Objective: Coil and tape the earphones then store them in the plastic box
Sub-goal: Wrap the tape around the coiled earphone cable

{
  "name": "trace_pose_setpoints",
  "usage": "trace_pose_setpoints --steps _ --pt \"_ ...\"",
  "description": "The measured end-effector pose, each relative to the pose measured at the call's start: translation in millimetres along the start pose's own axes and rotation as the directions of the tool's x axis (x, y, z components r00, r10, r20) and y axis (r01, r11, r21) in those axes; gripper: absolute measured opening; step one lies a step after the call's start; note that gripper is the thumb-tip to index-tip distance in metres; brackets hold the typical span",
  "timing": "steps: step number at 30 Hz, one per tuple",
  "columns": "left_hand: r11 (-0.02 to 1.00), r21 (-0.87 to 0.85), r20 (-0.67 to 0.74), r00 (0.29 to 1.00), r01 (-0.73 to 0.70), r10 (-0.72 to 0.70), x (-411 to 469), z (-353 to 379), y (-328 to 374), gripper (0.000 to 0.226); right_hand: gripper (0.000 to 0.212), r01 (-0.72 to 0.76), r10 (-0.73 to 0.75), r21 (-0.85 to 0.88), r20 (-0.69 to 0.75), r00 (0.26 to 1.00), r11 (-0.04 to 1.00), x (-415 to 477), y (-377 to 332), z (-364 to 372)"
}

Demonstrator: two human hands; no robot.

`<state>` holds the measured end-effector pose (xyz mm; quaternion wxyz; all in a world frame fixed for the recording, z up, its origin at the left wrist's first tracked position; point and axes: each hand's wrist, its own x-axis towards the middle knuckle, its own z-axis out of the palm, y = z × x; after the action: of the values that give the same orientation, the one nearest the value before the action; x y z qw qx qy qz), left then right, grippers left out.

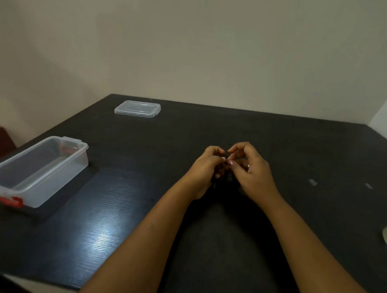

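Black earphones (221,168) sit bunched between both hands above the dark table (277,146). The left hand (206,169) curls shut around the bundle so it stays coiled. The right hand's (249,171) fingertips pinch it, maybe pressing tape. The plastic box (52,172) waits open at the left, its lid (137,108) set aside.

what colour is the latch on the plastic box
Red: the latch on the near end of the clear plastic box, seen in the head view.

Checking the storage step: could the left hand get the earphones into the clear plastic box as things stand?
Probably yes. The clear plastic box sits open to the left hand's side, its clear lid lying apart on the dark table, with nothing between.
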<state>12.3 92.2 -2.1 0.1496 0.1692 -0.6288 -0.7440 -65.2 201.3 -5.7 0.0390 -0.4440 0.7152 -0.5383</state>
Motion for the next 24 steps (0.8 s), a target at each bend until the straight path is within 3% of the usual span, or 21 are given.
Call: trace_pose_setpoints --steps 11,13,16,18,22,24 --pt "0.988 -0.153 -0.054 0.999 -0.007 -0.002 0.5 1.2 -3.7 0.025 0.028 -0.147 0.158 0.17 -0.058 0.986 0.975 2.4 6.8 0.4" --pt "0.996 -0.085 -0.011 1.0 -0.027 0.026 0.1 1.5 -5.6 0.019 0.032 -0.162 0.181 0.222 -0.069 0.981 0.962 2.5 7.5 0.7" --pt "0.985 0.162 0.038 0.997 -0.066 0.061 0.3 1.3 -10.1 0.042 0.035 -0.197 0.228 0.28 -0.08 0.97 0.939 2.6 8.4 1.4" --pt "0.97 0.224 0.016 0.995 -0.099 0.098 -0.8 1.7 -10.5 0.049 0.033 -0.213 0.254 0.315 -0.094 0.963 0.925 2.9 9.2 0.9" --pt "0.906 0.391 0.003 0.985 -0.16 0.173 2.4 -0.8 -13.8 0.04 0.029 -0.243 0.327 0.488 -0.093 0.94 0.838 4.7 6.3 0.6" --pt "0.907 0.391 -0.002 0.985 -0.158 0.173 4.3 -0.3 -15.5 0.027 0.028 -0.242 0.339 0.55 -0.081 0.937 0.8 5.3 4.0 0.6"
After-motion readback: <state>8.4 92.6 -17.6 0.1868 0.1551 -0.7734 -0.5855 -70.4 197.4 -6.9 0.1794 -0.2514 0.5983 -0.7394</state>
